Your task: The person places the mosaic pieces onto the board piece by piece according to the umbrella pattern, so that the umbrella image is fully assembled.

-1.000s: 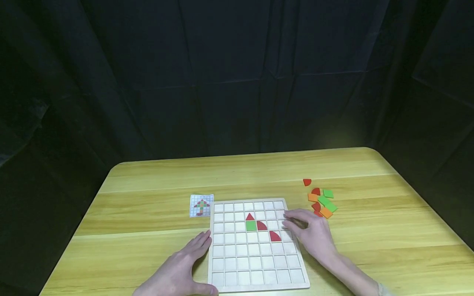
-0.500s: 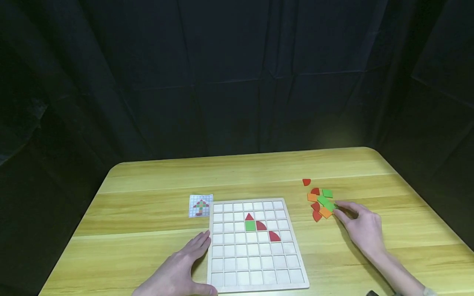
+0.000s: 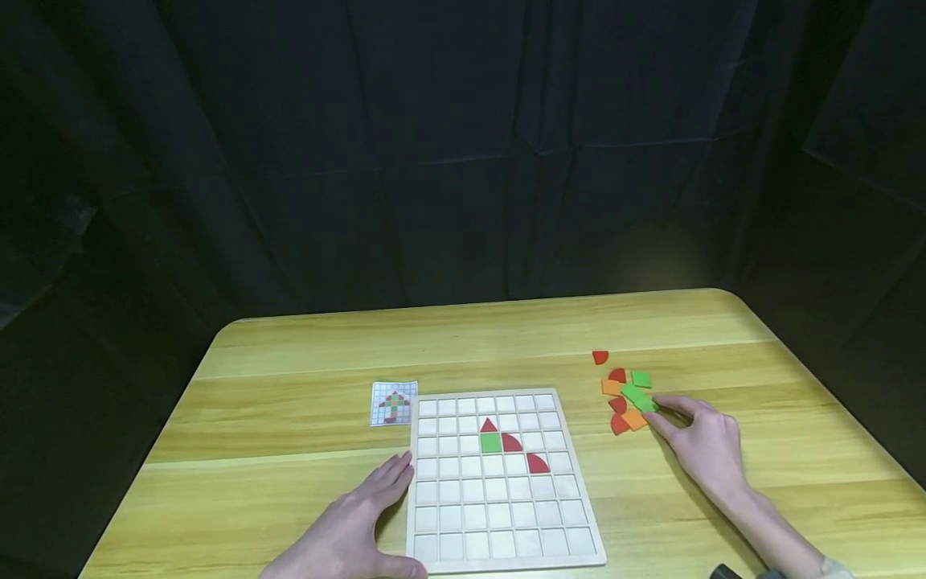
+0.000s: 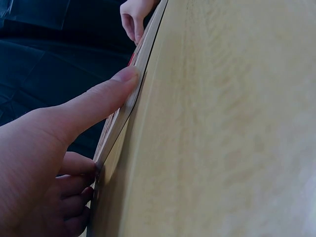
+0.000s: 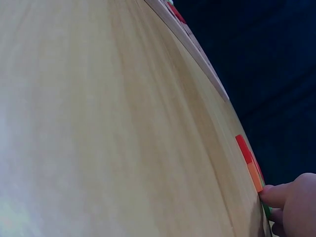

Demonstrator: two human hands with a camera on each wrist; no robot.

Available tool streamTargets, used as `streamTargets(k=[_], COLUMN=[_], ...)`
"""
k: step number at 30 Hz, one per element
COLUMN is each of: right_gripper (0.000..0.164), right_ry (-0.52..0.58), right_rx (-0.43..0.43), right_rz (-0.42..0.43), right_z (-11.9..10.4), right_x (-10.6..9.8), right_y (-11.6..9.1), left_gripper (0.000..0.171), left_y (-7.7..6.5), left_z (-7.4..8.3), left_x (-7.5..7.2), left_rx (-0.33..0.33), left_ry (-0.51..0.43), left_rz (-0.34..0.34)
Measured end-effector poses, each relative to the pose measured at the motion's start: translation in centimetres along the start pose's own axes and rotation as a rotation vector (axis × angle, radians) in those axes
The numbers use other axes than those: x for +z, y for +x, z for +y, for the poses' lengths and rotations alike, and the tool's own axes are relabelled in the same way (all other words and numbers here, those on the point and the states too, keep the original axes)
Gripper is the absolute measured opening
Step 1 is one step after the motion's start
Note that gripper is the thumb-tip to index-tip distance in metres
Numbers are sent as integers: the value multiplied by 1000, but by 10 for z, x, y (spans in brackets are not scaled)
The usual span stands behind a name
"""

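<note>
The white grid board (image 3: 506, 562) lies on the table, bearing a red triangle (image 3: 489, 425), a green square (image 3: 490, 442) and two red quarter-circles, one (image 3: 511, 442) beside the green square, the other (image 3: 538, 463) lower right. My left hand (image 3: 354, 515) rests against the board's left side, fingers extended along the edge and thumb at the near corner; the left wrist view shows this thumb (image 4: 103, 101) on the rim. At the loose pile on the right, thumb and index finger of my right hand (image 3: 698, 442) pinch a green square tile (image 3: 644, 403). In the right wrist view that hand mostly hides it.
Beside that tile lie an orange tile (image 3: 634, 420), another orange one (image 3: 611, 387), green tiles (image 3: 641, 379) and several red quarter-circles (image 3: 617, 375). A small card (image 3: 394, 404) printed with a coloured arrow-like pattern lies by the board's far left corner. A dark curtain (image 3: 463, 161) hangs behind the wooden table (image 3: 304, 354).
My right hand has left the board's right edge and gone right to the loose tiles, where its fingertips have closed on a green one. An orange tile there shifted slightly. My left hand stayed put.
</note>
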State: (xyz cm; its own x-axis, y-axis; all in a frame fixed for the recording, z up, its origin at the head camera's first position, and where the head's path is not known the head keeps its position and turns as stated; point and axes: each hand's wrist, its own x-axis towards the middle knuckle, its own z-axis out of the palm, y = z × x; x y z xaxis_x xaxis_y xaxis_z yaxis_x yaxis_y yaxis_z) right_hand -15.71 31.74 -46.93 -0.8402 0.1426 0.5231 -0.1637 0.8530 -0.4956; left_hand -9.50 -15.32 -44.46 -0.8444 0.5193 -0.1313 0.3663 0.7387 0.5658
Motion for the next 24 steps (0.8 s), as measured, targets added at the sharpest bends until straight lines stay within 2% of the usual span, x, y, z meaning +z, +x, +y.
streamTargets(k=[19,24], right_gripper=[25,24], right_ry=[2,12], right_rx=[14,52], right_rz=[38,70], right_z=[-1,-3], right_x=[1,0], right_y=[0,-1], left_gripper=[121,121], left_y=[-1,0], left_z=[1,1], left_x=[0,-1], left_rx=[-16,-17], left_ry=[-18,-15], left_rz=[-5,-9])
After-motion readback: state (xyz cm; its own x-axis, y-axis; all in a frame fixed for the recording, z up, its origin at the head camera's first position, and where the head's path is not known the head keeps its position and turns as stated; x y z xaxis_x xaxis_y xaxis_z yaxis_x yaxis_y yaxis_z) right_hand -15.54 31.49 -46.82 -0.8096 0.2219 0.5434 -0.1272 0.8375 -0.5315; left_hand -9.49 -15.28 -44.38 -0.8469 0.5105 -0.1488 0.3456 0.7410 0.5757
